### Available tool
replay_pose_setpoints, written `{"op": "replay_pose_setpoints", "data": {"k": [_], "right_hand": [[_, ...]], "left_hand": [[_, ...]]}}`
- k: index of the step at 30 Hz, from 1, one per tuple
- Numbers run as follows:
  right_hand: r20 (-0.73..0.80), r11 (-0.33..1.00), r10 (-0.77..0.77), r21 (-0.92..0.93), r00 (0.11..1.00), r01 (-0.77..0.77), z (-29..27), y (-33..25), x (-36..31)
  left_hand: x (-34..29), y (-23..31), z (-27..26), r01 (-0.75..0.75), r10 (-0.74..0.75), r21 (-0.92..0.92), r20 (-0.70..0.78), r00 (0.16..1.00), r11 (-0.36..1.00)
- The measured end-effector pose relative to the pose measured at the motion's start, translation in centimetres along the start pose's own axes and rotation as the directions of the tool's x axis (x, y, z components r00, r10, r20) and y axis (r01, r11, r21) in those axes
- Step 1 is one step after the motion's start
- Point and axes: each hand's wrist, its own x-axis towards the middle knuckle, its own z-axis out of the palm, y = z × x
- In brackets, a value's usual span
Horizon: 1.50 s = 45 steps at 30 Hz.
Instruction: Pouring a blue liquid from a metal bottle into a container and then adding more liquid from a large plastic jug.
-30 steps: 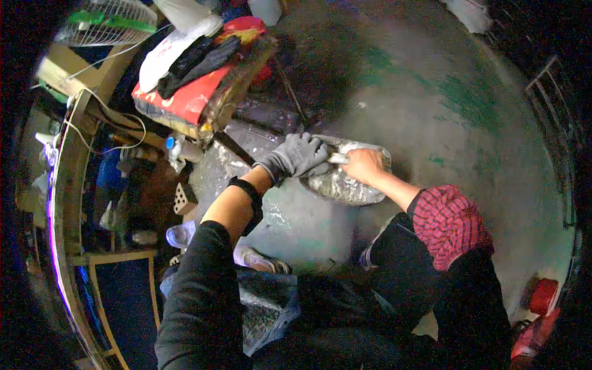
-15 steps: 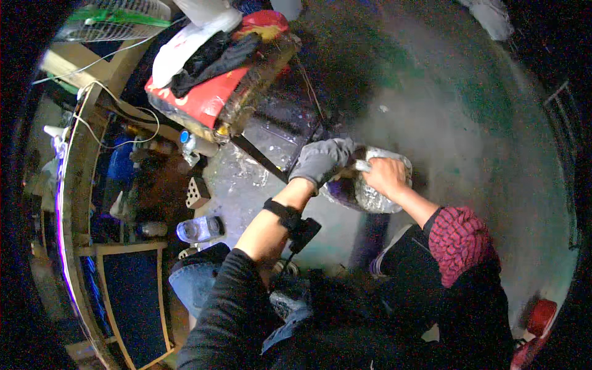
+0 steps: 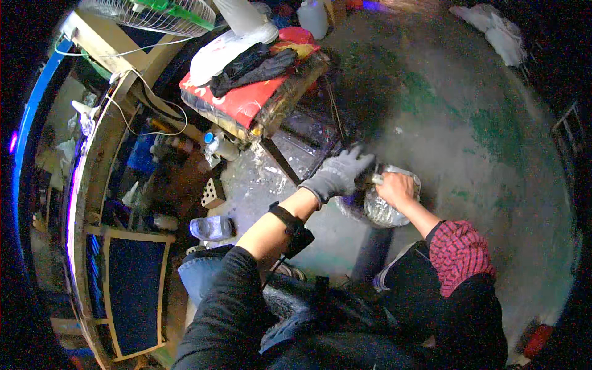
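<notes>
My left hand [image 3: 341,175], in a grey knit glove, is over the floor just left of a silvery, crinkled container [image 3: 387,213]. Its fingers are stretched out and slightly apart, with nothing visible in them. My bare right hand [image 3: 396,189] is closed around a tool with a short pale handle [image 3: 375,178], above that container. The tool's working end is dark and blurred, so its kind cannot be made out. A strap with a small black device [image 3: 298,239] is on my left forearm.
To the upper left, black gloves [image 3: 256,69] and a white bag lie on a red-topped bundle [image 3: 243,102]. Below it are a blue-capped bottle [image 3: 221,147], a perforated brick [image 3: 213,193] and a clear plastic container [image 3: 211,228]. A fan [image 3: 166,15] and wooden shelving [image 3: 132,234] stand left.
My left hand's fingers have spread and come away from the tool. My right hand has kept hold of the tool. The whole view has shifted, showing more of the far left.
</notes>
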Motion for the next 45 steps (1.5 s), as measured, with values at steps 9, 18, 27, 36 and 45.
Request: {"op": "replay_pose_setpoints", "data": {"k": [9, 18, 27, 36, 45], "right_hand": [[-0.138, 0.995, -0.088, 0.033, 0.986, 0.093, 0.7, 0.2, 0.4], [-0.051, 0.997, -0.057, -0.055, 0.997, 0.054, -0.2, -1.0, -0.1], [-0.021, 0.998, -0.026, -0.060, 0.999, 0.025, 0.1, -0.7, -0.5], [0.018, 1.000, -0.008, -0.013, 1.000, 0.008, -0.4, -1.9, -0.8], [0.031, 1.000, 0.022, -0.018, 0.999, -0.022, 1.1, -2.9, -2.7]], "left_hand": [[1.0, -0.2, 1.1, 0.240, -0.238, 0.014, -0.088, 0.967, 0.971], [-3.1, 1.2, -6.8, 0.122, -0.223, -0.991, 0.106, 0.969, 0.056], [-7.4, -6.8, -17.3, -0.236, -0.235, -0.298, -0.936, 0.261, 0.925], [-8.0, -10.2, -16.6, 0.276, -0.275, -0.183, -0.897, 0.347, 0.944], [-33.2, -17.5, -23.1, 0.365, -0.464, -0.335, -0.808, 0.362, 0.869]]}}
